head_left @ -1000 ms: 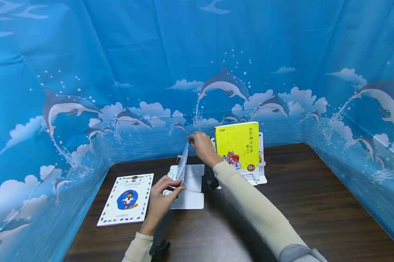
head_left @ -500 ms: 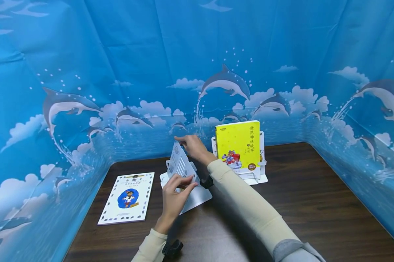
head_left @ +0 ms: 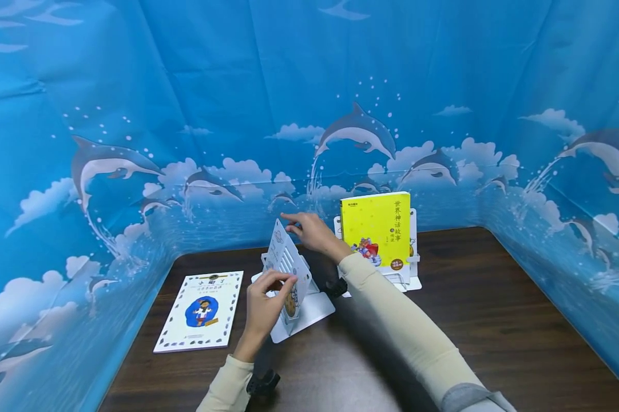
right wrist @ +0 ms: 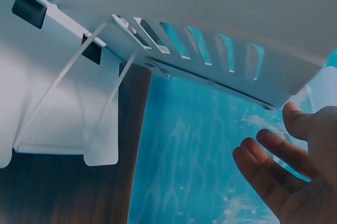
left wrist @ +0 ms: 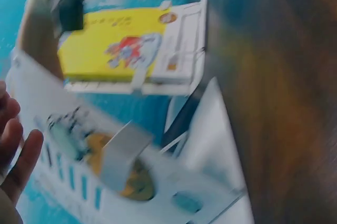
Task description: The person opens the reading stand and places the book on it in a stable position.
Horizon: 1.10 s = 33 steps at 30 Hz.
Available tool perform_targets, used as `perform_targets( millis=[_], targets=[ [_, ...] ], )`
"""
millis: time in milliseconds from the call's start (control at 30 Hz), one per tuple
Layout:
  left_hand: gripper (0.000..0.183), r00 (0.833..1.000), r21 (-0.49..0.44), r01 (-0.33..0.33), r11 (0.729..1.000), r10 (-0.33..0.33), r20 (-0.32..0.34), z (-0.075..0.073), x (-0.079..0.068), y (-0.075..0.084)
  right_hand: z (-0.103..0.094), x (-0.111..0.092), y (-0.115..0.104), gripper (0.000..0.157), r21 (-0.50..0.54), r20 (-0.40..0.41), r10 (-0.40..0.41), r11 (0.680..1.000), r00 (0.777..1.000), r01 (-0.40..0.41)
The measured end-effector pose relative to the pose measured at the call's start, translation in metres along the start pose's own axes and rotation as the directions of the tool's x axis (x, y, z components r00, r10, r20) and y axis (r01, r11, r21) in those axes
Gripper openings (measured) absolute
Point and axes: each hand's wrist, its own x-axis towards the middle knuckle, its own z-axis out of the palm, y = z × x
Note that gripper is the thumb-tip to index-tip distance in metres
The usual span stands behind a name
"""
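A white metal book stand (head_left: 284,252) with slots and cartoon prints stands propped on its base plate (head_left: 309,312), its printed face turned to the left. Wire props (right wrist: 58,87) join panel and base behind. My left hand (head_left: 265,306) is in front of the printed face, fingers loosely bent; in the left wrist view the fingers (left wrist: 23,163) are off the white clip (left wrist: 124,155). Beside the panel's top corner is my right hand (head_left: 317,233); in the right wrist view its fingers (right wrist: 263,174) are spread and hold nothing, with the thumb close to the corner.
Right of this stand, a yellow book (head_left: 375,229) leans on a second white stand (head_left: 413,246). A white picture-covered book (head_left: 201,312) lies flat at left on the dark wooden table (head_left: 474,320). A blue dolphin curtain (head_left: 248,86) hangs behind.
The stand has turned from nearly edge-on, so its printed face shows, and its base is angled. My left hand has let go of the lower front; my right hand has come off the top corner.
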Motion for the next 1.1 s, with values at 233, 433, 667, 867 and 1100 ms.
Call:
perform_targets(
  millis=[233, 433, 667, 867, 1100],
  targets=[
    [0.01, 0.98, 0.005, 0.199, 0.98, -0.199, -0.009, -0.021, 0.026, -0.012, -0.007, -0.028, 0.0, 0.035, 0.013, -0.111, 0.024, 1.0, 0.994, -0.022],
    [0.017, 0.959, -0.063, 0.28, 0.958, -0.282, -0.032, -0.033, 0.048, -0.027, -0.006, -0.06, -0.005, 0.02, 0.106, -0.212, 0.082, 0.993, 0.974, -0.061],
    [0.026, 0.942, -0.031, 0.334, 0.942, -0.335, -0.025, -0.042, 0.072, -0.044, -0.001, -0.102, -0.021, 0.021, 0.296, -0.234, 0.171, 0.95, 0.957, -0.097],
    [0.031, 0.906, 0.023, 0.415, 0.909, -0.416, 0.073, -0.043, 0.085, -0.059, 0.014, -0.137, -0.031, 0.023, 0.386, -0.191, 0.204, 0.915, 0.96, -0.118],
    [0.04, 0.839, 0.116, 0.492, 0.863, -0.506, 0.203, -0.037, 0.093, -0.075, 0.027, -0.149, -0.034, 0.024, 0.394, -0.195, 0.216, 0.911, 0.957, -0.125]
  ],
)
